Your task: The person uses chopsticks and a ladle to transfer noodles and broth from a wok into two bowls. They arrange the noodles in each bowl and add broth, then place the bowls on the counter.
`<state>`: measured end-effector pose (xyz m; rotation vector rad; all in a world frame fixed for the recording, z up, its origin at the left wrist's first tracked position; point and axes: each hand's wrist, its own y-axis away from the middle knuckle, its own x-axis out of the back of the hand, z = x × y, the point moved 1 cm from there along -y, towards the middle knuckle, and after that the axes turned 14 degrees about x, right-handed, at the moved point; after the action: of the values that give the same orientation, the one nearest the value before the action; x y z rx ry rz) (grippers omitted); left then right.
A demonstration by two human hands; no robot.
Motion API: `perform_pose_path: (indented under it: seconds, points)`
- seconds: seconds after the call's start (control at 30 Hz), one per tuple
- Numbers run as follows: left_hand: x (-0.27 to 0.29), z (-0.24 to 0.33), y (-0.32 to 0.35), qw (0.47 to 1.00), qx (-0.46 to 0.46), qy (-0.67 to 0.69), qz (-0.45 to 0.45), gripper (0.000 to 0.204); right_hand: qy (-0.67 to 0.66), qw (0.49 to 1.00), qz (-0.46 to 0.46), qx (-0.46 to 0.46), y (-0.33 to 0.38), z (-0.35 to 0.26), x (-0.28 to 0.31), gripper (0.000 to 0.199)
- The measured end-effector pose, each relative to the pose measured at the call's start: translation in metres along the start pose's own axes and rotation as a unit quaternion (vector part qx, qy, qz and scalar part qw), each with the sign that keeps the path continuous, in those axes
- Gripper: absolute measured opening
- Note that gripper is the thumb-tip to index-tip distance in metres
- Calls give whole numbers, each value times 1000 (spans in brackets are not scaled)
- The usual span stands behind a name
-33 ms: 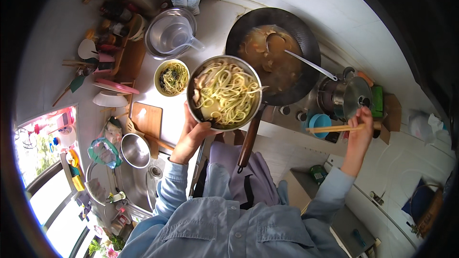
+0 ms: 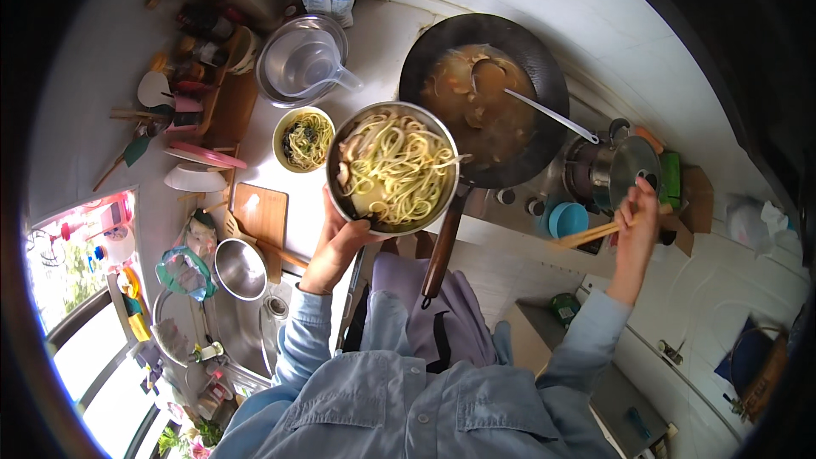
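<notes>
My left hand [image 2: 338,246] is closed on the near-left rim of a metal bowl [image 2: 332,187], thumb over the edge. The bowl holds noodles [image 2: 395,166] with pale pieces among them, and it hangs in front of the wok's left side. A pair of wooden chopsticks [image 2: 588,235] is gripped in my right hand [image 2: 636,221], out to the right, their tips pointing left and away from the bowl. The dark wok [image 2: 548,72] holds brown soup, with a ladle [image 2: 552,116] resting in it and its wooden handle [image 2: 442,255] toward me.
Left of the metal bowl stands a smaller bowl [image 2: 279,153] of noodles. Behind it, a clear plastic scoop [image 2: 306,59] sits in a steel basin [image 2: 276,98]. A lidded pot [image 2: 629,166] and blue bowl [image 2: 568,219] are at right; a cutting board [image 2: 262,212] and sink [image 2: 229,331] lie left.
The metal bowl and my left hand have shifted slightly left. My right hand has tilted a little, and the chopstick tips have dropped slightly toward me. The wok and ladle look the same.
</notes>
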<state>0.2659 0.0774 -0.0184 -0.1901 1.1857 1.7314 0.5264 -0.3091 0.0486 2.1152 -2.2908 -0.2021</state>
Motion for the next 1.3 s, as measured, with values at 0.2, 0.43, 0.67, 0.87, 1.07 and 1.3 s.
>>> perform_pose_path:
  seconds: [0.2,0.43,0.67,0.87,1.07,1.3]
  points:
    - [40,-20,14,999,-6,8,39,86,148,983,-35,-97,-72,88,-33,28]
    - [52,-31,27,996,-27,22,87,73,173,980,-87,48,-96,94,-72,23]
    - [52,-34,27,995,-35,30,87,75,309,852,-305,294,-24,28,-159,16]
    - [49,-33,22,994,-25,19,100,77,376,751,-398,368,70,55,-180,22]
    - [48,-29,23,995,-20,6,99,75,379,757,-379,374,119,75,-178,26]
    - [41,-25,20,996,-18,-5,92,76,444,700,-417,373,136,97,-162,25]
